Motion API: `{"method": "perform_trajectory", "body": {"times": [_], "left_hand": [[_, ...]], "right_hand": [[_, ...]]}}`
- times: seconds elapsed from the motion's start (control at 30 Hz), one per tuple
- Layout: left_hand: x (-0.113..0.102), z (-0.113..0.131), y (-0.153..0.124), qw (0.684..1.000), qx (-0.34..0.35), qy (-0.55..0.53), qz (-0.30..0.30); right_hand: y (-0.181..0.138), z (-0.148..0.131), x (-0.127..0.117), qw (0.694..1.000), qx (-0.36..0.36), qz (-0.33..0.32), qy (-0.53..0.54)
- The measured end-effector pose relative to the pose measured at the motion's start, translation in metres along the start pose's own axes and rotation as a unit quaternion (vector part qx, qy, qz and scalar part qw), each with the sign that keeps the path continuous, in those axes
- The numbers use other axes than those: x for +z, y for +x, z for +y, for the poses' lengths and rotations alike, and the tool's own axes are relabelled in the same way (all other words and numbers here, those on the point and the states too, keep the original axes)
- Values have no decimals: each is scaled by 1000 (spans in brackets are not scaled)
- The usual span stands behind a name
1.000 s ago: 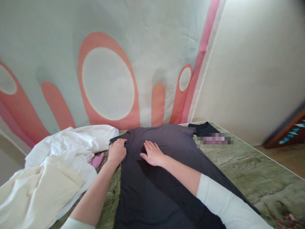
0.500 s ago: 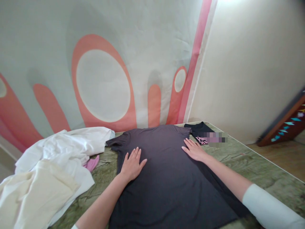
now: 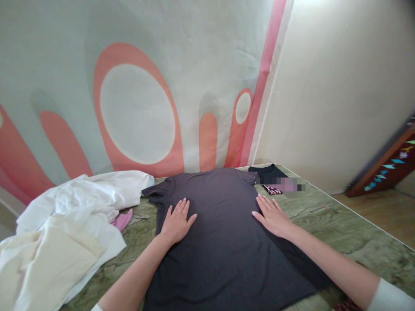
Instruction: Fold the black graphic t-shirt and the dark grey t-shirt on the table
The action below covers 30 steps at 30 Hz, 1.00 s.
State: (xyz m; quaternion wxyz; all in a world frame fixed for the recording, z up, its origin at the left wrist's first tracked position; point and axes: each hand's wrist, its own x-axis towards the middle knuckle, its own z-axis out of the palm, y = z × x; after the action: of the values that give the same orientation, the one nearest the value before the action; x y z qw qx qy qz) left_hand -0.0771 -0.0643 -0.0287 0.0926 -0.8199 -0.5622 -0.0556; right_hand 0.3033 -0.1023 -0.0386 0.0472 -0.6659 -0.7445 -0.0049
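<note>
A dark grey T-shirt [image 3: 217, 233] lies spread on the table, its collar end toward the wall and its hem toward me. My left hand [image 3: 177, 221] rests flat on the shirt's left side, below the left sleeve, fingers outstretched. On the opposite edge, below the right sleeve, my right hand [image 3: 271, 216] lies flat with its fingers stretched forward. Neither hand grips the cloth. Some creases run across the lower part of the shirt.
White and cream clothes [image 3: 65, 242] are heaped at the left, with a pink cloth [image 3: 123, 220] beside them. A black garment with pink lettering [image 3: 270, 175] lies at the back right. The green-patterned table [image 3: 350, 229] meets a wall [image 3: 227, 52] behind.
My right hand has slid down the shirt's right edge, toward me and slightly outward. My left hand stays in about the same place on the cloth. The view has shifted a little.
</note>
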Motion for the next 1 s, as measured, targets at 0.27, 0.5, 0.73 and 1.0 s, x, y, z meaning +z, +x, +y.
{"method": "perform_trajectory", "body": {"times": [0.27, 0.5, 0.73, 1.0], "left_hand": [[-1, 0, 1, 1000, 4, -5, 0], [0, 0, 2, 1000, 5, -8, 5], [2, -1, 3, 1000, 12, 3, 7], [1, 0, 4, 1000, 9, 1, -6]], "right_hand": [[-3, 34, 5, 999, 17, -5, 36], [-18, 61, -2, 994, -26, 40, 100], [-30, 51, -14, 985, -114, -39, 120], [-25, 74, -19, 971, -8, 77, 226]]}}
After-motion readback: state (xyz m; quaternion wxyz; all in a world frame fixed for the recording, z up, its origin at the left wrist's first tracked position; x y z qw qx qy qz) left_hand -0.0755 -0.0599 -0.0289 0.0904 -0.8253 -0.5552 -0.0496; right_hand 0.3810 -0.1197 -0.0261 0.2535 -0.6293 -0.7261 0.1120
